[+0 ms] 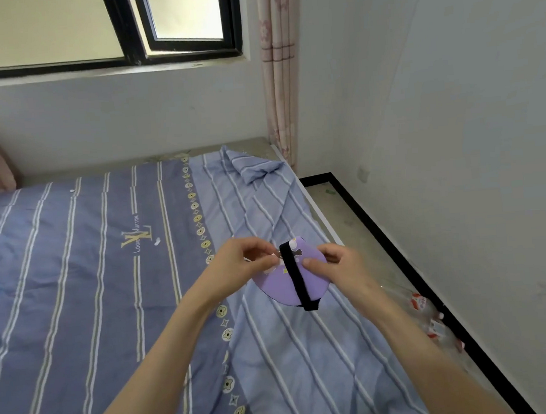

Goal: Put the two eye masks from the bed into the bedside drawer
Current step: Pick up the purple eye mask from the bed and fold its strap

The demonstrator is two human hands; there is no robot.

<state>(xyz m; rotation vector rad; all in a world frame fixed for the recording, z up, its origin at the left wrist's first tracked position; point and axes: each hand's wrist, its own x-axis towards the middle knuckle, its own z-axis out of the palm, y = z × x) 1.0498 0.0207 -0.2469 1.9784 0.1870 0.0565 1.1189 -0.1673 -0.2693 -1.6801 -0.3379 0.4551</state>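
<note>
holding: both bare hands keep one purple eye mask up in the air above the striped bedsheet, over the bed's right side.
left hand: the left hand pinches the mask's left end, thumb and fingers closed on the fabric near a small white printed patch; what exactly lies under the fingertips is too small to tell.
eye mask: tilted, its purple face turned up toward the camera. the long axis runs roughly from hand to hand, left to right, with the rounded lower edge sagging toward the bed.
strap: a black elastic strap crosses the mask from its far edge to its near edge, across the long axis, and sticks out past the near rim.
right hand: the right hand is closed on the right end, thumb on top and the other fingers curled behind.
handling: it looks light, soft and floppy, not fragile, not slippery. a pinch on the padded edge should hold it; the loose strap could snag.
not in view: the second eye mask and the bedside drawer do not show.
floor: some red and white wrappers lie on the floor right of the bed.
</note>
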